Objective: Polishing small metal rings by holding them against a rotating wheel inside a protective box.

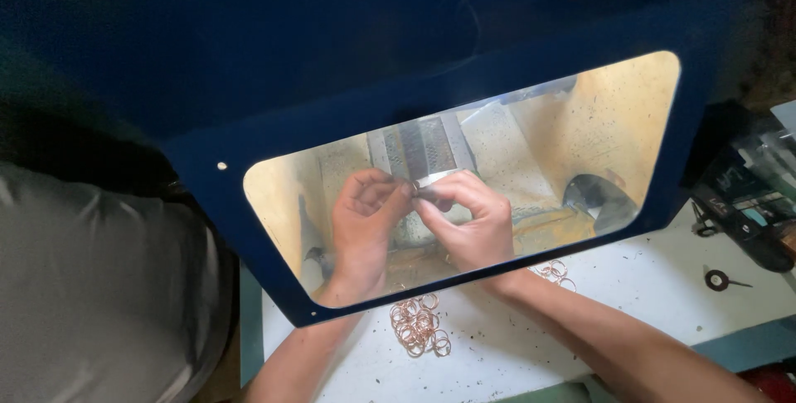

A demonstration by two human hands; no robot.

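Both my hands reach under a dark blue hood (pixel 464 92) and show through its clear window. My left hand (pixel 365 216) and my right hand (pixel 464 216) meet fingertip to fingertip, pinching a small thin ring (pixel 415 186) between them; it is partly hidden by the fingers. Behind the fingertips stands a grey metal machine part (pixel 423 148) with a ribbed face. A pile of several copper-coloured rings (pixel 419 324) lies on the white table (pixel 680 262) between my forearms, just outside the hood's lower edge.
A second small heap of copper rings (pixel 554 270) lies beside my right forearm. A round metal opening (pixel 599 200) sits inside at the right. A black device (pixel 746 204) and a small dark disc (pixel 718 279) rest at the table's right. A grey-clothed body (pixel 91 287) fills the left.
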